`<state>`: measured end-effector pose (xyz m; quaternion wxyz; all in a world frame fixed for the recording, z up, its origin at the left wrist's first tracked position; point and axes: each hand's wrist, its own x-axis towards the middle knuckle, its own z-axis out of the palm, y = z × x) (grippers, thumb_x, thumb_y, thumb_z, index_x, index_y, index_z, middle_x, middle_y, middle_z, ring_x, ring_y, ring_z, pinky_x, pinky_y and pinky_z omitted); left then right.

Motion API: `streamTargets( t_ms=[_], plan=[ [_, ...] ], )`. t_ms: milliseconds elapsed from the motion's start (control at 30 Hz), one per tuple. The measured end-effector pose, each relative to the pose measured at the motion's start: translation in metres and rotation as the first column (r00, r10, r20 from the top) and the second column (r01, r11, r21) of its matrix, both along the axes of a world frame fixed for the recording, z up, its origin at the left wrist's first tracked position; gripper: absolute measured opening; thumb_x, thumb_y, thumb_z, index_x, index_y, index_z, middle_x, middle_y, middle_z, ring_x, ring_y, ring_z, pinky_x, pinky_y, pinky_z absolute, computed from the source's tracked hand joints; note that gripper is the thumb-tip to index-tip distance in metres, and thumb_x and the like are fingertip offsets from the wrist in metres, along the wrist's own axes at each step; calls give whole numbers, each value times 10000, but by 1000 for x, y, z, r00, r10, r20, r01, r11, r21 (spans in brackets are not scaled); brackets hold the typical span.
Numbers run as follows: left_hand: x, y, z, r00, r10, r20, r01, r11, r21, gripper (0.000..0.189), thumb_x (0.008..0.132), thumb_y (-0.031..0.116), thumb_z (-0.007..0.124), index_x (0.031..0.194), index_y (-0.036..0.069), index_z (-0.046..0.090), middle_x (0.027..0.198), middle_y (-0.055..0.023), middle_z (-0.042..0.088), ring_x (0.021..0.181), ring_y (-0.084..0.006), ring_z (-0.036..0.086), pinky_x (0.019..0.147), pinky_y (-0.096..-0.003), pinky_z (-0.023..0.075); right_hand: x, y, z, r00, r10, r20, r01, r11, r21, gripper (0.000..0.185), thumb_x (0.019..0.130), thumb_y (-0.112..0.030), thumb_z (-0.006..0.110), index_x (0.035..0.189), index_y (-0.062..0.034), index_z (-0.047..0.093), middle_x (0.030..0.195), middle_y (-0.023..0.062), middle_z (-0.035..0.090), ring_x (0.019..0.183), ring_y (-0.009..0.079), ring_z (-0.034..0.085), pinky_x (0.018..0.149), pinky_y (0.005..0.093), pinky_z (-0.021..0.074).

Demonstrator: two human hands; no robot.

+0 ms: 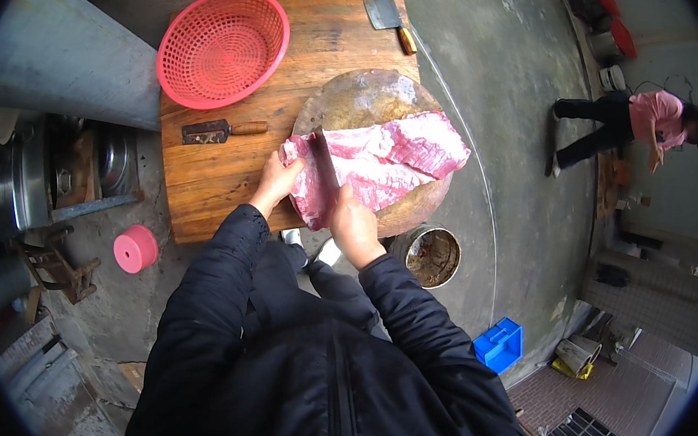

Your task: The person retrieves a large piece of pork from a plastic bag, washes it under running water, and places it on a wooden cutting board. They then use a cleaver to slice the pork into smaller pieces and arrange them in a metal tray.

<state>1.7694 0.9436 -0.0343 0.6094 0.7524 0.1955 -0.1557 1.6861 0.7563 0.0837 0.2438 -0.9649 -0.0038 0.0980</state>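
A large slab of raw meat (403, 151) lies across a round wooden chopping block (360, 102), its right end reaching past the block's edge. My left hand (278, 181) grips the meat's left end, thumb on top. My right hand (355, 222) is closed around the handle of a dark-bladed knife (326, 164), and the handle itself is hidden by the fingers. The blade lies across the left part of the meat; how deep it sits cannot be told. A cleaver with a rusty blade (206, 132) rests on the wooden table (193, 203) to the left of the block.
A red plastic basket (223, 48) and another cleaver (382, 12) are at the table's far side. Near the block's lower right stands a round bin (433, 256) on the floor. A pink stool (135, 249) and a blue crate (499, 346) flank me. A person (632, 122) stands far right.
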Motion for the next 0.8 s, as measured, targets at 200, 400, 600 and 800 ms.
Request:
streamTargets(
  t_ms=[200, 400, 600, 800],
  plan=[
    [-4, -6, 1, 999, -54, -2, 54, 991, 125, 512, 818, 331, 697, 1145, -54, 614, 1063, -277, 702, 1043, -399, 686, 921, -445, 525, -3, 0, 13, 999, -15, -34, 13, 998, -60, 92, 912, -54, 484, 981, 6, 476, 697, 284, 653, 638, 468, 668, 585, 558, 534],
    [-4, -7, 9, 997, -80, -10, 80, 978, 193, 567, 823, 377, 693, 1187, -45, 592, 1128, -287, 686, 1084, -431, 661, 950, -469, 511, 12, 6, 15, 997, -29, -68, 23, 996, -91, 174, 917, -112, 547, 999, 9, 453, 678, 277, 640, 638, 488, 645, 590, 592, 497],
    [-3, -4, 9, 988, -145, -57, 153, 970, 189, 568, 835, 385, 695, 1173, -57, 582, 1131, -290, 676, 1083, -433, 651, 948, -478, 504, 0, 3, 20, 993, -59, -102, 42, 986, -160, 161, 924, -114, 540, 998, 8, 466, 677, 272, 644, 632, 477, 653, 580, 580, 508],
    [-3, -6, 12, 987, -157, -16, 158, 975, 160, 568, 844, 383, 687, 1185, -57, 572, 1132, -294, 671, 1088, -447, 644, 942, -488, 505, 47, 19, 6, 993, -60, -106, 53, 996, -65, 109, 928, -83, 493, 972, 16, 486, 705, 268, 653, 653, 472, 661, 598, 560, 516]
  ],
)
